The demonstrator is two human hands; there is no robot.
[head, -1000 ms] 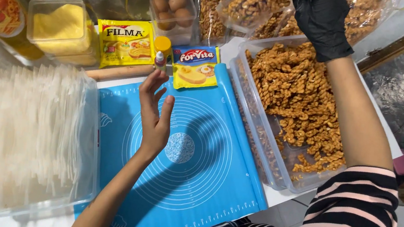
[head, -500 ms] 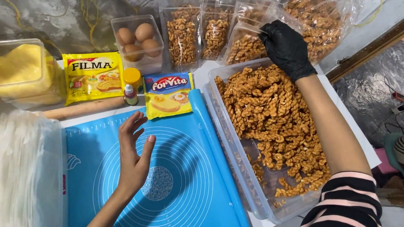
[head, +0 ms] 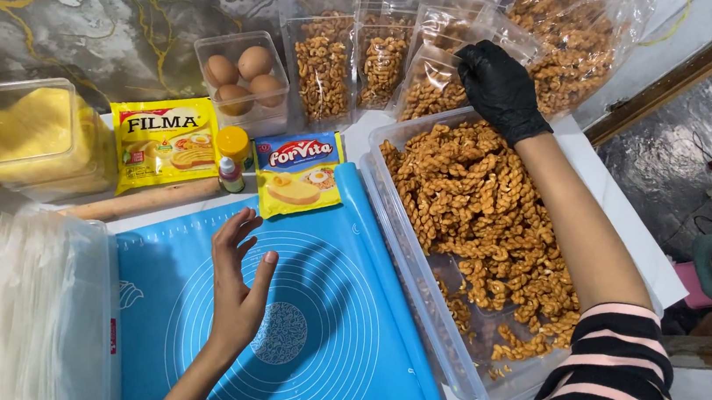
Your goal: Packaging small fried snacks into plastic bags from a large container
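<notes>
My left hand [head: 236,289] is bare and hovers edge-on over a blue silicone baking mat [head: 331,356], fingers apart, holding nothing. My right hand [head: 498,87] wears a black glove and sits at the far end of a clear tub [head: 416,295] filled with brown twisted fried snacks [head: 487,214]. Its fingers curl down against a clear pouch of the same snacks [head: 430,84]. Whether they grip the pouch is hidden.
Behind the mat lie a yellow sachet [head: 164,140], a blue-and-yellow sachet [head: 297,176], a small yellow-capped bottle [head: 231,156], a rolling pin [head: 144,202], a box of eggs [head: 240,82], filled pouches [head: 324,64] and a tub of yellow fat [head: 28,135]. Clear bags [head: 1,304] are stacked at left.
The view has shifted, so the back row of pouches and eggs shows more fully. My gloved hand stays at the pouches beyond the tub. My left hand keeps hovering over the mat.
</notes>
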